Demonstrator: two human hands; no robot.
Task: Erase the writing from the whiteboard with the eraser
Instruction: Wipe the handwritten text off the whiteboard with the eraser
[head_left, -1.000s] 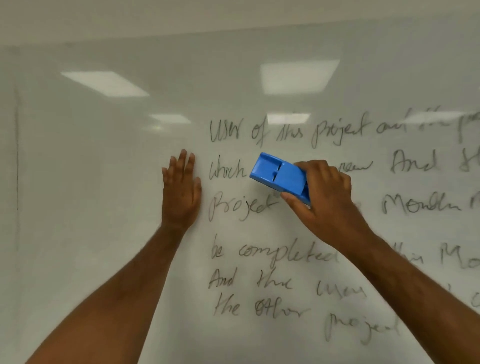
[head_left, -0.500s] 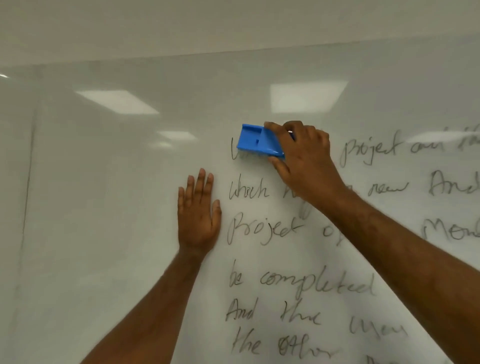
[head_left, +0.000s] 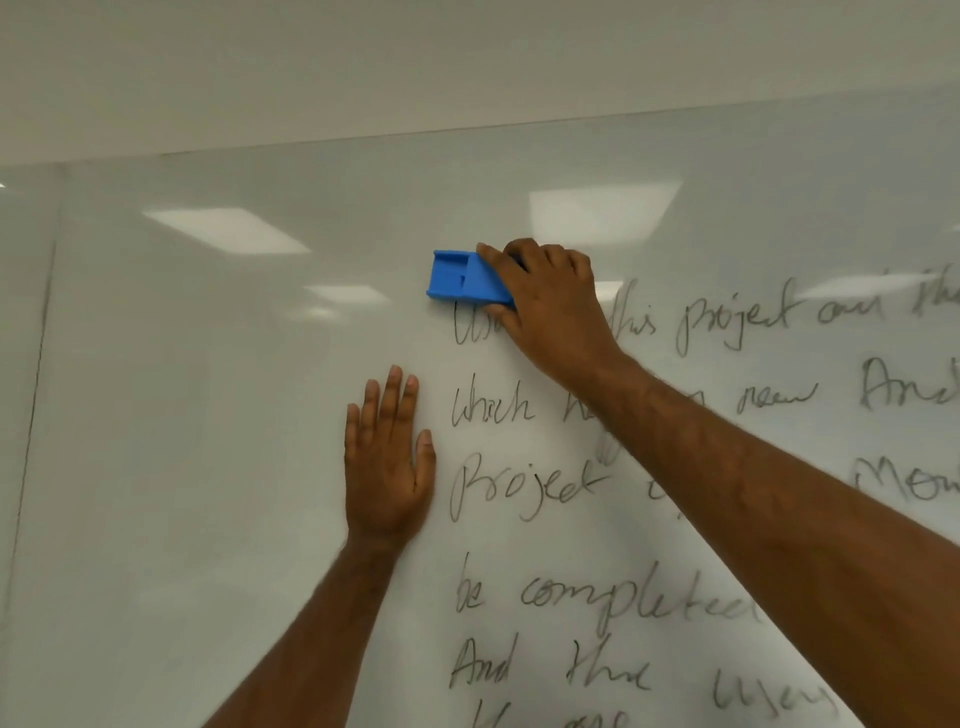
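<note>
Right hand (head_left: 545, 306) grips blue eraser (head_left: 465, 283), pressed flat on whiteboard (head_left: 208, 415) near top edge, at start of first line of writing (head_left: 737, 322) — likely set for sweep across. Left hand (head_left: 387, 462) flat, fingers spread beside text — bracing, holding nothing.

You see even, soft overhead light: ceiling panels glare off the glossy whiteboard (head_left: 208, 415), the writing (head_left: 524, 488) blurs toward the right edge, and the board's top edge bows slightly.
</note>
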